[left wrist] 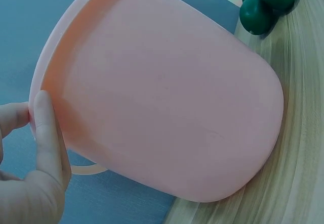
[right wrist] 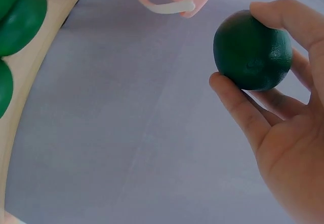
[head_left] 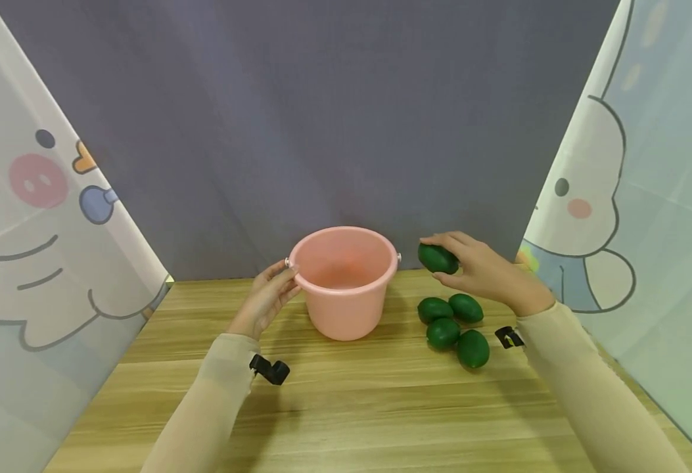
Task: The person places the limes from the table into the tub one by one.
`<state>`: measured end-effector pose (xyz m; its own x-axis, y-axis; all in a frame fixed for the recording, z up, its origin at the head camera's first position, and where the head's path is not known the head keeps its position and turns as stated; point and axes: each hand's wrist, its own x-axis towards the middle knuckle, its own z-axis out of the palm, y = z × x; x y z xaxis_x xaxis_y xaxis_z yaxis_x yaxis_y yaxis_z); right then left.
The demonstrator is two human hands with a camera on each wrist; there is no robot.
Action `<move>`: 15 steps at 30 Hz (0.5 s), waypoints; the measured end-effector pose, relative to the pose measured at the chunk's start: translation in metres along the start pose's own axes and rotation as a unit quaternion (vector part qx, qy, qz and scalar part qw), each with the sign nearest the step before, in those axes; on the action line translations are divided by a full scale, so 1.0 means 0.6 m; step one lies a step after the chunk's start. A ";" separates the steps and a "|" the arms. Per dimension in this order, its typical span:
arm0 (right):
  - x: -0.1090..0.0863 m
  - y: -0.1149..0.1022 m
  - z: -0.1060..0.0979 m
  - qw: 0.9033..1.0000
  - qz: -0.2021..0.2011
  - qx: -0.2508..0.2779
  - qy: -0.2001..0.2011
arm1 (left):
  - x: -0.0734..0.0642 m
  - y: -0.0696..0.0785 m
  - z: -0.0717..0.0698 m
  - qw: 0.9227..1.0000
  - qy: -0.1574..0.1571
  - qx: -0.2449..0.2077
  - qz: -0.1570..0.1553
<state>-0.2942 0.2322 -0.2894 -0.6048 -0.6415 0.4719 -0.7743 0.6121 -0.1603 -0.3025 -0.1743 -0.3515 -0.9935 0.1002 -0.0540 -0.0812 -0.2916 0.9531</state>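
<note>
A pink plastic bucket [head_left: 346, 316] stands upright on the wooden table, its mouth facing up. At its left side my left hand [head_left: 265, 301] pinches the rim, close to the white handle joint. The left wrist view shows the thumb and a finger at the bucket's lip [left wrist: 44, 57]. Raised above the table to the right of the bucket, my right hand [head_left: 480, 268] holds a smooth, dark green oval fruit [head_left: 437, 258] between thumb and fingers. Below that hand, several matching green fruits [head_left: 443, 334] lie grouped on the tabletop.
The wooden table [head_left: 346, 414] ends at a dark grey cloth [head_left: 346, 118] behind the bucket. Cartoon-printed curtains [head_left: 671, 197] hang at both sides. The bucket's pale handle [right wrist: 167, 6] hangs at its far side.
</note>
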 end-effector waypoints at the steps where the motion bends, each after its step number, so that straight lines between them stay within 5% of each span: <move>1: 0.005 -0.001 0.001 1.000 -0.002 0.002 0.003 | 0.000 0.000 0.000 1.000 0.000 -0.001 0.000; 15: 0.057 -0.023 0.017 0.999 0.007 0.046 -0.005 | 0.002 -0.001 0.001 1.000 0.001 0.000 0.002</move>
<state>-0.3057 0.1971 -0.2800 -0.6166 -0.6380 0.4613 -0.7797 0.5759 -0.2456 -0.3037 -0.1731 -0.3522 -0.9940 0.0969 -0.0515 -0.0778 -0.2917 0.9533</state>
